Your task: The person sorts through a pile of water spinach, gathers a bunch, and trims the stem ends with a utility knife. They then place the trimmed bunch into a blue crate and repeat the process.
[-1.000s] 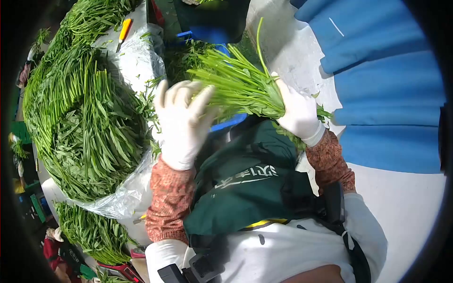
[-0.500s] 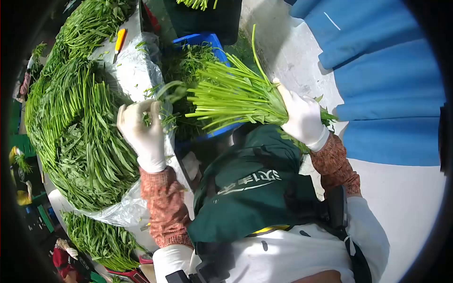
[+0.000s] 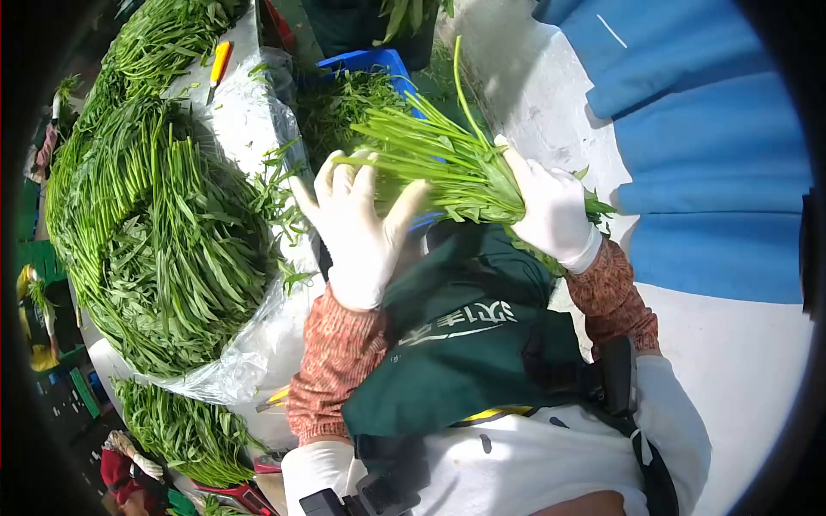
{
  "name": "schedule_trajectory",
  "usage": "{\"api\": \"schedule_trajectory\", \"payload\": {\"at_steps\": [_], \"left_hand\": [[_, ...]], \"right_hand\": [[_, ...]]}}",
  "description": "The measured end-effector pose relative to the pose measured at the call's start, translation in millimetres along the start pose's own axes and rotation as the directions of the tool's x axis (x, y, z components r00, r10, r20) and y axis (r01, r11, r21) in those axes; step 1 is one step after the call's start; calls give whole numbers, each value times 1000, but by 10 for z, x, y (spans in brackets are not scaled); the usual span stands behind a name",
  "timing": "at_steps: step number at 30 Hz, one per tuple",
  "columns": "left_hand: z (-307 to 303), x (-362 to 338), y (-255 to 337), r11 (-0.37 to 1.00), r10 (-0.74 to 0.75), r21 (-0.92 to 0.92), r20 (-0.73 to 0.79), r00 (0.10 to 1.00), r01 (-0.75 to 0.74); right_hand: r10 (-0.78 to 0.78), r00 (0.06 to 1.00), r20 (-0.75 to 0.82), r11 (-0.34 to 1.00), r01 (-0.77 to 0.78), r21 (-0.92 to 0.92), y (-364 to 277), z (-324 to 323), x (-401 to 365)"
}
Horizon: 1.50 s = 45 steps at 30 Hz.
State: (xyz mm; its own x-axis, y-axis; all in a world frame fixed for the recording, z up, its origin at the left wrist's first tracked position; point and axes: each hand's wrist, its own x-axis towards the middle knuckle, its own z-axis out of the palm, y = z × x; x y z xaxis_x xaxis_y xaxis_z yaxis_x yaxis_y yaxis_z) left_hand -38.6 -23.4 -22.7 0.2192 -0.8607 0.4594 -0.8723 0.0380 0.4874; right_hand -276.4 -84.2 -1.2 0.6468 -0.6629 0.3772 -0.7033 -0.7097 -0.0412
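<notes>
My right hand [image 3: 555, 211], in a white glove, is wrapped round a bunch of long green stems [image 3: 439, 163] near its leafy part, the cut stem ends pointing left. Beside those ends is my left hand [image 3: 357, 236], also gloved, with its fingers spread and nothing visibly gripped; the fingertips are close to the stems, and whether they touch is unclear. A large heap of leafy greens [image 3: 172, 232] lies on clear plastic to the left, with loose leaves [image 3: 288, 215] at its edge.
An orange-handled knife [image 3: 220, 64] lies at the upper left. Below the bunch is a blue crate [image 3: 391, 64] with greens. Another yellow tool [image 3: 275, 399] and a smaller heap [image 3: 185, 430] are lower left. Blue cloth [image 3: 714, 155] hangs right. Other people show at the far left.
My left hand has moved right from above the plastic towards the stem ends, and its curled fingers have spread. Loose leaves now lie along the heap's right edge. My right hand stays nearly still.
</notes>
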Motion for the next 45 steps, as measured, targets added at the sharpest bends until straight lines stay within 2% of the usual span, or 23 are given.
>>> {"api": "schedule_trajectory", "payload": {"at_steps": [2, 4, 5, 8, 9, 10, 11, 12, 14, 16, 19, 20, 23, 25, 29, 32, 33, 37, 40, 42, 44, 45], "left_hand": [[136, -34, -36, 953, -120, -270, 78, 990, 137], [260, -90, -123, 811, -199, -529, 154, 968, 250], [282, -87, -165, 738, -203, -622, 165, 965, 262], [222, -63, -285, 789, -83, -593, 156, 984, 160], [115, -10, -299, 847, -69, -508, 185, 980, 156], [61, 6, -327, 942, -22, -333, 48, 999, 37], [24, 32, -400, 994, -9, -109, -39, 999, 5], [-64, 94, -493, 1000, -3, -17, -128, 992, 1], [-139, 139, -842, 991, -135, -29, -223, 966, 131], [-336, 195, -1045, 944, -86, 296, -212, 973, 148], [-433, 252, -932, 927, -47, 349, -259, 965, 139], [-459, 259, -782, 969, -50, 222, -259, 965, 110], [-423, 229, -266, 980, 142, 160, -147, 979, -118], [-272, 195, -186, 962, 246, 134, -43, 968, -238], [-122, 50, -113, 952, 109, 275, 120, 987, -138], [-124, -20, -126, 974, 69, 203, 175, 982, -104], [-126, -48, -148, 994, 91, 52, 150, 984, -100], [-106, -103, -285, 962, -59, -248, 232, 971, 118], [-161, -55, -291, 974, -39, -194, 367, 930, 117], [-157, -48, -331, 961, -41, -233, 406, 913, 147], [-115, -60, -356, 979, 38, -201, 329, 944, 31], [-130, -66, -363, 980, 25, -194, 338, 941, 44]], "right_hand": [[19, 1000, 23, 1000, -18, -7, -45, -4, 6], [34, 999, 37, 999, -34, -6, -64, 6, -3], [41, 998, 39, 999, -41, -1, -68, 21, -10], [53, 998, 45, 999, -53, -8, -42, 42, -20], [58, 997, 48, 998, -57, -18, -27, 39, -34], [62, 997, 56, 998, -61, -20, -14, 26, -43], [68, 996, 62, 997, -66, -25, -2, 5, -49], [75, 995, 68, 997, -73, -29, 6, -13, -61], [79, 994, 76, 996, -75, -55, 29, -36, -90], [80, 992, 93, 994, -73, -79, 27, -45, -100], [69, 988, 136, 991, -52, -125, -14, -38, -85], [60, 987, 147, 988, -38, -151, -48, -37, -59], [16, 984, 176, 975, 23, -221, -138, -27, -3], [-14, 983, 185, 969, 59, -241, -187, -28, 35], [-57, 985, 164, 973, 91, -212, -214, -63, 72], [-70, 989, 133, 980, 92, -174, -197, -46, 76], [-72, 989, 131, 982, 93, -165, -200, -40, 80], [-95, 988, 119, 988, 109, -114, -198, -38, 69], [-66, 977, 203, 988, 93, -127, -215, -70, 87], [-52, 967, 250, 986, 89, -138, -210, -59, 95], [-65, 972, 225, 985, 99, -140, -202, -61, 92], [-70, 975, 213, 985, 101, -138, -193, -58, 87]]}}
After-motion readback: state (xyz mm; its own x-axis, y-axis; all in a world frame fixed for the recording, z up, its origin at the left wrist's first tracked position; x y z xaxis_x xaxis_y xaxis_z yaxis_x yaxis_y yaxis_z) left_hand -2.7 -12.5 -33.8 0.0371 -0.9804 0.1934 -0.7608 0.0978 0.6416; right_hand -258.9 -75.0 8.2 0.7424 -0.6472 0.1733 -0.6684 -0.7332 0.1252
